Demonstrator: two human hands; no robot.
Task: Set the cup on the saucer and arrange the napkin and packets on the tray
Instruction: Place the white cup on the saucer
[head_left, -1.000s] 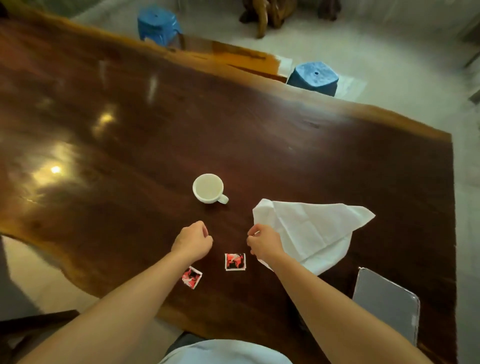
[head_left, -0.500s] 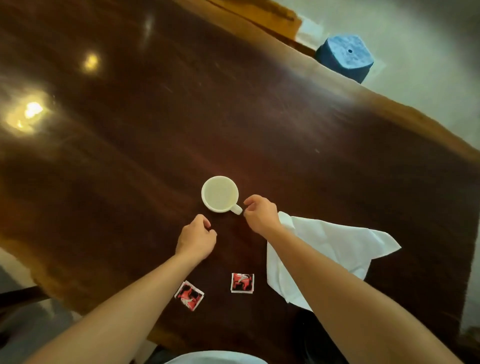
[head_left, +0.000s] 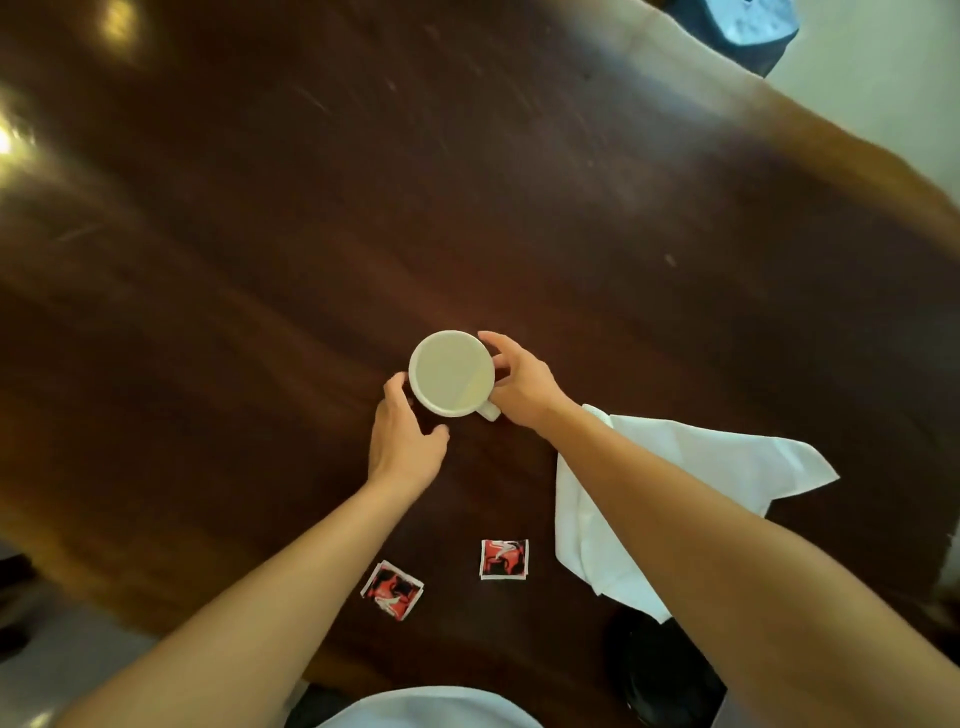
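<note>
Glossy dark wooden table (head_left: 519, 182), pale floor (head_left: 893, 78)

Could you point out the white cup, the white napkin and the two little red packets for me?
White ceramic cup (head_left: 451, 373): head view, inside of the bowl.
White cloth napkin (head_left: 717, 462): head view, flat upper fold.
Red square packet, left (head_left: 392, 590): head view, centre.
Red square packet, right (head_left: 504, 558): head view, centre.

A dark, glossy wooden surface (head_left: 519, 208) with a wavy, lighter edge fills most of the view. A blue stool (head_left: 748, 31) stands on the pale floor (head_left: 883, 93) past the far edge.
</note>
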